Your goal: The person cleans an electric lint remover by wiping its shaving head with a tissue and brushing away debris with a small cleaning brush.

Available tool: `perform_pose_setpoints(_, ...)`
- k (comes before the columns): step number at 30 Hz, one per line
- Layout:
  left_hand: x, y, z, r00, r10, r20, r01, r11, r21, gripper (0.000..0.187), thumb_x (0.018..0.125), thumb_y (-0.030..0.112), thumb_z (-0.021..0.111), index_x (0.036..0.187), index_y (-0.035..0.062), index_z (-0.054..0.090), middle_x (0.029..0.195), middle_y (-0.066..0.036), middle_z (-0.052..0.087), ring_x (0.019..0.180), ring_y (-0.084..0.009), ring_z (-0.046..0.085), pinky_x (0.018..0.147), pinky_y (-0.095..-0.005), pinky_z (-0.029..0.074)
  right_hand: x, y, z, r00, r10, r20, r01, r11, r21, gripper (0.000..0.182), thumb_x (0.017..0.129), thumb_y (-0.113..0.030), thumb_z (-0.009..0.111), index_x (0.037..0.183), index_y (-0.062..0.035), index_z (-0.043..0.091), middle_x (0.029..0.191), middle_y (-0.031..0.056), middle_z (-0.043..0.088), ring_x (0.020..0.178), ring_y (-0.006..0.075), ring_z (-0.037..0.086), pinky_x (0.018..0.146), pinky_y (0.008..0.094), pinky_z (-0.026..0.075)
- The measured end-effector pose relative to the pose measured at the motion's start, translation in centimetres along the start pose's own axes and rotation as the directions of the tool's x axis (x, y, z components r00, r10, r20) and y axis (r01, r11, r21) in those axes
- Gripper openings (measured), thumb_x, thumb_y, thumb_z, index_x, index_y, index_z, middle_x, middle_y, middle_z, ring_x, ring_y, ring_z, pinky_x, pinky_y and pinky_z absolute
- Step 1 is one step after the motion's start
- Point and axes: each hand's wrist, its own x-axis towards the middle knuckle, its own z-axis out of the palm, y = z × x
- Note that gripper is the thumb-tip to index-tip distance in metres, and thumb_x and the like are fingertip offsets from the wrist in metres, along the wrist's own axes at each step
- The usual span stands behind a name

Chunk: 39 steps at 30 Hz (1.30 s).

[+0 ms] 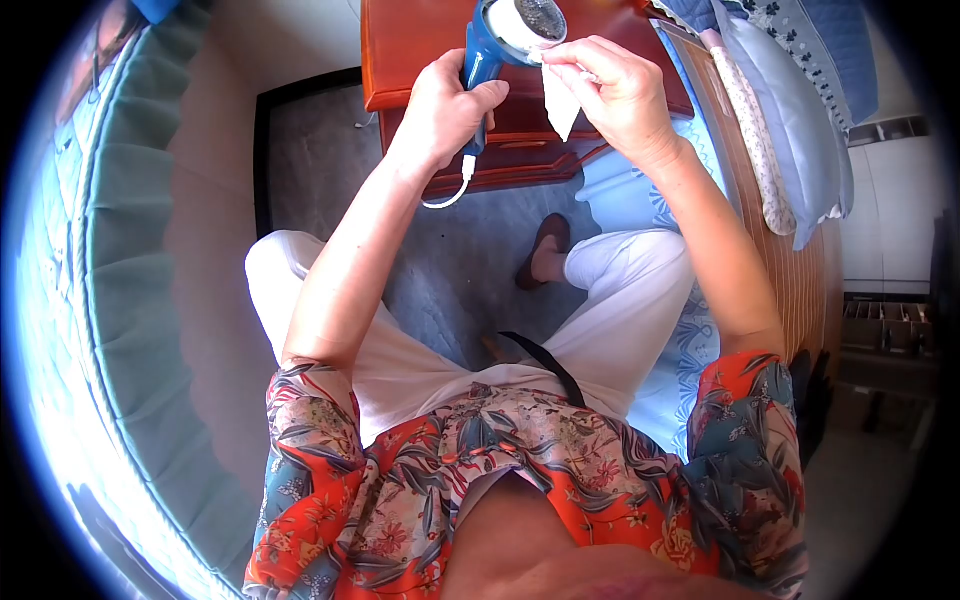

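Observation:
My left hand (447, 113) is wrapped around the handle of a blue handheld fabric shaver (483, 62), thumb across its front. Its round head has a white rim and a dark grey, speckled face, turned upward. A white cable (461, 185) is plugged into the bottom of the handle and curves to the left. A white tissue (560, 103) is pinched in my right hand (620, 95), and one corner hangs down. The fingertips of that hand are at the edge of the shaver's head, where the exact contact is hard to make out.
Behind the hands stands a reddish-brown wooden cabinet (415, 50) with drawers. On the right is a bed with a striped mat (790, 270) and blue pillows (785, 110). A green pleated curtain or skirt (130, 270) runs along the left. Below lies a grey floor (430, 270).

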Motion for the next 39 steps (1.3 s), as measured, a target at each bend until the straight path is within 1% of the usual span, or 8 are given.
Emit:
perform_pose_setpoints(15, -0.1, 0.4, -0.4, 0.983, -0.052, 0.176, 0.079, 0.985, -0.151, 0.019, 0.086, 0.013, 0.066, 0.096, 0.0009, 0.055, 0.063, -0.004, 0.057, 0.052, -0.0108, 0.056, 0.048, -0.0238, 0.047, 0.6, 1.2, -1.8, 1.000, -0.009, -0.012, 0.008, 0.998, -0.069, 0.010, 0.079, -0.001, 0.065, 0.088, -0.0053, 0.064, 0.079, 0.0103, 0.063, 0.071, 0.0272, 0.064, 0.063, 0.0332, 0.052)
perform_pose_setpoints(17, 0.0, 0.4, -0.5, 0.972, -0.062, 0.226, 0.108, 0.974, -0.198, 0.019, 0.085, 0.013, 0.067, 0.095, 0.0012, 0.055, 0.065, -0.005, 0.057, 0.053, -0.0107, 0.056, 0.047, -0.0243, 0.048, 0.6, 1.3, -2.4, 0.997, 0.059, 0.053, -0.056, 0.997, -0.048, 0.013, 0.082, 0.003, 0.062, 0.093, -0.0015, 0.067, 0.085, 0.0088, 0.066, 0.078, 0.0213, 0.066, 0.069, 0.0278, 0.052)
perform_pose_setpoints(20, 0.1, 0.2, -0.6, 0.951, -0.083, 0.299, 0.171, 0.944, -0.281, 0.020, 0.084, 0.012, 0.069, 0.094, 0.0014, 0.055, 0.068, -0.005, 0.058, 0.054, -0.0110, 0.057, 0.047, -0.0249, 0.049, 1.0, 2.2, -2.7, 0.992, -0.110, 0.054, 0.116, 0.986, -0.122, 0.013, 0.085, -0.001, 0.063, 0.097, -0.0025, 0.065, 0.084, 0.0052, 0.066, 0.073, 0.0140, 0.064, 0.061, 0.0233, 0.049)
perform_pose_setpoints(23, 0.1, -0.2, -0.7, 0.916, -0.103, 0.388, 0.243, 0.911, -0.332, 0.021, 0.083, 0.012, 0.070, 0.094, 0.0011, 0.055, 0.071, -0.006, 0.059, 0.055, -0.0118, 0.057, 0.047, -0.0252, 0.049, 1.8, 0.3, -3.1, 0.999, 0.035, 0.008, -0.035, 0.999, -0.030, 0.025, 0.076, 0.004, 0.061, 0.100, -0.0027, 0.066, 0.075, 0.0118, 0.062, 0.064, 0.0226, 0.062, 0.059, 0.0309, 0.050)
perform_pose_setpoints(31, 0.1, -0.4, -0.6, 0.827, -0.091, 0.555, 0.365, 0.838, -0.406, 0.023, 0.084, 0.012, 0.069, 0.096, 0.0003, 0.054, 0.079, -0.008, 0.059, 0.057, -0.0130, 0.058, 0.044, -0.0251, 0.050, 2.4, 2.4, -3.9, 0.991, 0.079, 0.108, -0.096, 0.983, 0.156, 0.018, 0.081, 0.007, 0.056, 0.094, 0.0002, 0.066, 0.077, 0.0088, 0.063, 0.063, 0.0146, 0.061, 0.057, 0.0275, 0.048)
perform_pose_setpoints(34, 0.2, -0.4, -0.7, 0.828, -0.095, 0.553, 0.389, 0.807, -0.444, 0.022, 0.085, 0.012, 0.067, 0.097, -0.0003, 0.053, 0.080, -0.008, 0.059, 0.057, -0.0133, 0.058, 0.044, -0.0256, 0.050, 2.8, 0.9, -4.4, 0.879, 0.424, 0.217, -0.473, 0.830, 0.296, 0.011, 0.085, 0.004, 0.056, 0.093, 0.0021, 0.064, 0.080, 0.0081, 0.064, 0.070, 0.0122, 0.062, 0.060, 0.0268, 0.049)
perform_pose_setpoints(37, 0.4, -0.7, -0.9, 0.851, -0.080, 0.519, 0.368, 0.796, -0.481, 0.021, 0.086, 0.011, 0.065, 0.099, -0.0011, 0.054, 0.080, -0.009, 0.059, 0.058, -0.0137, 0.059, 0.045, -0.0264, 0.050, 2.5, 1.9, -4.0, 0.877, 0.469, 0.105, -0.464, 0.769, 0.440, 0.009, 0.088, 0.001, 0.055, 0.093, 0.0034, 0.062, 0.081, 0.0069, 0.064, 0.075, 0.0107, 0.061, 0.062, 0.0260, 0.049)
perform_pose_setpoints(39, 0.5, -0.8, -1.0, 0.875, -0.063, 0.480, 0.344, 0.779, -0.525, 0.021, 0.087, 0.008, 0.063, 0.102, -0.0026, 0.054, 0.081, -0.011, 0.059, 0.058, -0.0145, 0.059, 0.045, -0.0275, 0.051, 1.2, 3.5, -3.9, 0.819, 0.550, 0.164, -0.518, 0.584, 0.625, 0.008, 0.088, -0.004, 0.058, 0.095, 0.0008, 0.061, 0.082, 0.0043, 0.064, 0.073, 0.0081, 0.060, 0.060, 0.0222, 0.046)
